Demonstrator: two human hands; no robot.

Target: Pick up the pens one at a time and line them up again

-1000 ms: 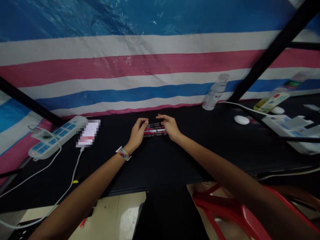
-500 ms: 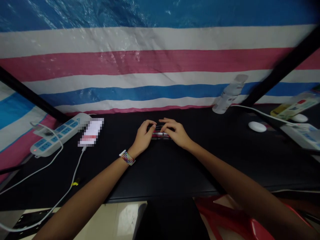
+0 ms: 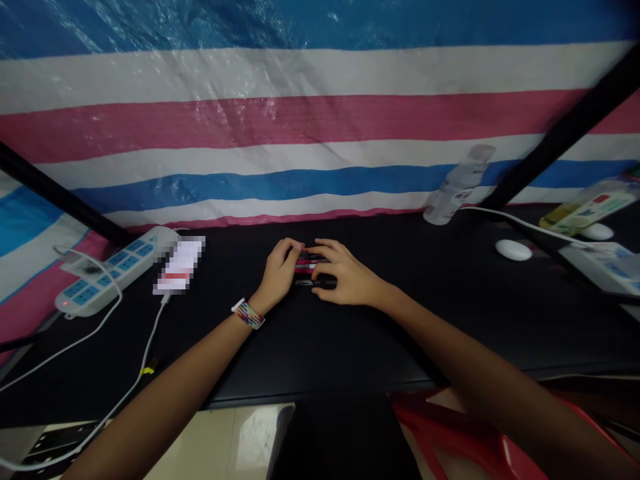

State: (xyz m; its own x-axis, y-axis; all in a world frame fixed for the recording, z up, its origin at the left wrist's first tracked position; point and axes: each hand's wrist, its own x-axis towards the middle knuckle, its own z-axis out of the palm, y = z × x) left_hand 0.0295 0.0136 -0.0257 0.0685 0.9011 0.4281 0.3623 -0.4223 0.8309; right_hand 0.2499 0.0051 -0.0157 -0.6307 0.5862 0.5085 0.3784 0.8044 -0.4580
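Several pens (image 3: 306,266), red, black and white, lie side by side on the black table (image 3: 320,347) between my hands. My left hand (image 3: 281,270), with a patterned band at its wrist, is curled around their left ends. From the right, my right hand (image 3: 347,272) reaches over the pens with its fingers bent and spread. Its thumb touches a black pen (image 3: 325,284) at the near side of the group. The right ends of the other pens are hidden under my right hand.
On the left are a white power strip (image 3: 120,267), a phone (image 3: 181,265) and white cables. To the right stand a clear bottle (image 3: 457,187) and a white oval object (image 3: 513,250). A striped sheet (image 3: 320,120) hangs behind.
My left hand has shifted slightly left. My right hand has spread its fingers, and its thumb has come down toward the near side, where a black pen now shows apart from the red ones.
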